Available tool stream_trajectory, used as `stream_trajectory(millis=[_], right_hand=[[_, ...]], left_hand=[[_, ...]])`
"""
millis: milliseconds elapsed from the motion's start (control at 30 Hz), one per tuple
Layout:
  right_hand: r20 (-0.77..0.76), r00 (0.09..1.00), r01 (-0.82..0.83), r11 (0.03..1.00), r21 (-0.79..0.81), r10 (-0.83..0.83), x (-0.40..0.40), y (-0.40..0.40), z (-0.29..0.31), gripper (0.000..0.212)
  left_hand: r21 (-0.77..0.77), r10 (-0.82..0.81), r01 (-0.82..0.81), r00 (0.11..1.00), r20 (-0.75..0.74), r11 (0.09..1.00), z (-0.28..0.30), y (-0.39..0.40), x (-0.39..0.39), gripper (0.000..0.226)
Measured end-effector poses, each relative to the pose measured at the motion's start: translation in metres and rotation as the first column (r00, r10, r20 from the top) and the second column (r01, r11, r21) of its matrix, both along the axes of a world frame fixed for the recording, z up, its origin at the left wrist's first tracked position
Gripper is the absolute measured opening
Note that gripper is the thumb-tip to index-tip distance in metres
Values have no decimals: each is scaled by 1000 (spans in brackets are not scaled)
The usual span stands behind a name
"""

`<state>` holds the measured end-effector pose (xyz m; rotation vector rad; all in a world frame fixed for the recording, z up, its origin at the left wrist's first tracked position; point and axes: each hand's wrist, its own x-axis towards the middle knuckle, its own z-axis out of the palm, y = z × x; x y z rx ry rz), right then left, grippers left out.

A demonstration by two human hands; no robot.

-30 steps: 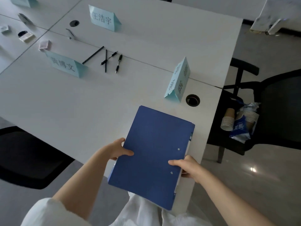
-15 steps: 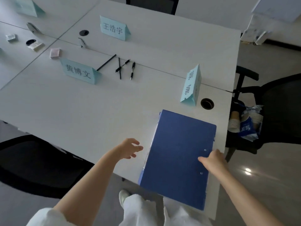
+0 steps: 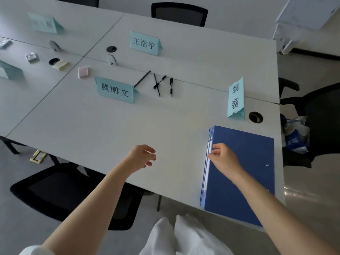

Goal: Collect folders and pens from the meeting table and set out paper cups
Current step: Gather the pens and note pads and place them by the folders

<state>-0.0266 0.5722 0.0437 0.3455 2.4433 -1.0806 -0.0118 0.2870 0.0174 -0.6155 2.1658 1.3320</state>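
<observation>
A stack of blue folders (image 3: 246,172) lies flat at the white table's (image 3: 92,126) front right corner, its near end overhanging the edge. My right hand (image 3: 222,158) is over the stack's left edge with loosely curled fingers by the spines; whether they touch is unclear. My left hand (image 3: 141,156) hovers above bare table left of the folders, fingers relaxed, holding nothing. Several black pens (image 3: 158,85) lie loose near the table's middle seam. Paper cups (image 3: 301,129) in a torn plastic sleeve sit on the chair to the right.
Three light blue name cards stand on the table: one (image 3: 115,90) by the pens, one (image 3: 145,43) farther back, one (image 3: 236,98) beside a cable hole (image 3: 255,117). Black chairs stand at the front left (image 3: 55,190) and right (image 3: 322,116). Small items lie far left.
The folders went from held in both hands to lying at the table's right corner. My left hand let go first; my right hand shifted from the folders' right edge to their left edge.
</observation>
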Motion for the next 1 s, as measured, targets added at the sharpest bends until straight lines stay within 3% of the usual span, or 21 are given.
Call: stream_trajectory(millis=[233, 400, 767, 867, 1000], right_hand=[[-12, 999, -53, 997, -49, 52, -63, -60, 0, 36], [-38, 999, -23, 996, -82, 20, -146, -89, -8, 33], [59, 998, 15, 991, -130, -7, -338, -137, -64, 19], [60, 998, -23, 996, -89, 28, -371, -146, -83, 19], [7, 1000, -23, 998, 60, 22, -404, -161, -106, 25]], left_hand=[[-168, -39, 24, 995, -89, 986, 2, -28, -57, 17], [-406, -247, 181, 962, -117, 896, 3, -33, -138, 23], [-620, -298, 112, 932, -205, 777, -40, -26, -329, 29], [-637, -301, 82, 922, -243, 766, -57, -19, -368, 20], [-684, -342, 62, 897, -282, 727, -82, -14, -408, 26]])
